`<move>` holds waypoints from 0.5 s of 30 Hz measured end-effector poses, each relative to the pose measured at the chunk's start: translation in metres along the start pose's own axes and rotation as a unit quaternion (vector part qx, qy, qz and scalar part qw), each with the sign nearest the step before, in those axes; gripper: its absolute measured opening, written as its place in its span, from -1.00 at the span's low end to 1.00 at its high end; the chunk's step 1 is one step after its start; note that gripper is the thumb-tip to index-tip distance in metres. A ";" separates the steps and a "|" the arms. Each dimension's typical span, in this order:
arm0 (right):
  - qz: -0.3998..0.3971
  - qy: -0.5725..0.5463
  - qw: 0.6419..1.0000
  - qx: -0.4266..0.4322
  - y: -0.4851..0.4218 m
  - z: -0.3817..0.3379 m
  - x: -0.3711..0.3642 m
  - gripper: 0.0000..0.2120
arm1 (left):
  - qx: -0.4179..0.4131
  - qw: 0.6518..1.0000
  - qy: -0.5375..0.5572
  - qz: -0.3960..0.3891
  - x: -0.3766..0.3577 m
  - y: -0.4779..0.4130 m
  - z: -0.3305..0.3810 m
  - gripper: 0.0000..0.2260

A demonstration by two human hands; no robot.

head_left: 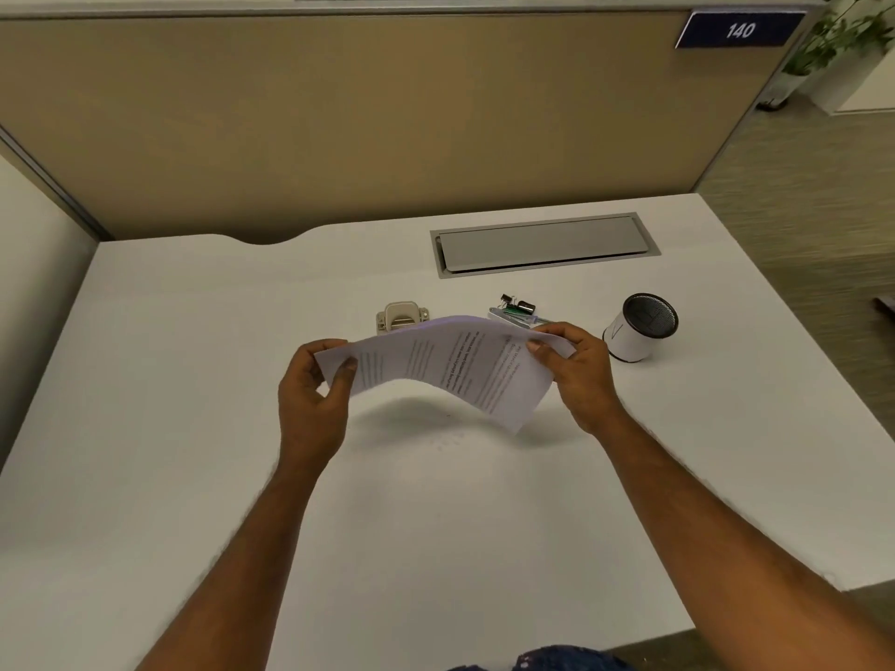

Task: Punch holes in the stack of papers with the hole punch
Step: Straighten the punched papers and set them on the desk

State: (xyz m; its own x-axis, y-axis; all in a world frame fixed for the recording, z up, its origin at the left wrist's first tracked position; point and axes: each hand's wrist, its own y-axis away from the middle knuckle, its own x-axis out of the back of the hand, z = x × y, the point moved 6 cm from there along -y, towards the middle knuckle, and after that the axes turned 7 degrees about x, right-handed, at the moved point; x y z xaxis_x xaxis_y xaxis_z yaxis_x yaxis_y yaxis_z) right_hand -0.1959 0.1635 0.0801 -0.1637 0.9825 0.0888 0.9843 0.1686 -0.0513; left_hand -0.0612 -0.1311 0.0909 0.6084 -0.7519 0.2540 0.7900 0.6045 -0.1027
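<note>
**Papers lifted, not yet in the punch**

The left hand pinches one short edge of the stack of papers and the right hand pinches the other. The fingers curl underneath with the thumbs on top, so the sheets arch up between them, clear of the counter. This is probably to square the edges. The hole punch sits just beyond the left fingers, untouched. How many sheets there are is hard to tell.

Nr desk free; punch, cup beyond
</note>
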 end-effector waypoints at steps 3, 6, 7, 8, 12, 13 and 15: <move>0.010 -0.056 0.998 -0.017 0.001 -0.004 0.007 -0.86 | 0.027 0.999 -0.005 0.025 0.010 -0.004 -0.005 -0.66; 0.026 -0.118 0.992 -0.041 0.004 -0.005 0.012 -0.85 | 0.111 0.993 0.008 0.047 0.012 -0.002 -0.016 -0.40; 0.031 -0.141 0.988 -0.049 0.006 -0.005 0.013 -0.85 | 0.133 0.990 0.019 0.039 0.008 0.000 -0.018 -0.36; 0.035 -0.168 0.983 -0.058 0.008 -0.005 0.013 -0.84 | 0.156 0.987 0.031 0.026 0.003 0.002 -0.021 -0.32; 0.044 -0.266 0.958 -0.100 0.017 0.002 0.012 -0.61 | 0.256 0.961 0.097 -0.034 -0.022 0.014 -0.036 -0.34; 0.042 -0.285 0.951 -0.111 0.019 0.006 0.012 -0.66 | 0.272 0.954 0.109 -0.057 -0.029 0.017 -0.038 -0.39; 0.039 -0.311 0.940 -0.135 0.023 0.016 0.011 -0.77 | 0.271 0.948 0.121 -0.116 -0.044 0.021 -0.031 -0.60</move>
State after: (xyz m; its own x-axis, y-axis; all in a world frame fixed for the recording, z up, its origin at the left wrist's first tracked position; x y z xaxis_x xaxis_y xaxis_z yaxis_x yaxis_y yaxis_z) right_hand -0.1764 0.1793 0.0639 -0.0134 0.8617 -0.5073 0.9618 0.1498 0.2290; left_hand -0.0693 -0.0936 0.0473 0.4750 -0.8796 -0.0248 0.7891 0.4133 0.4545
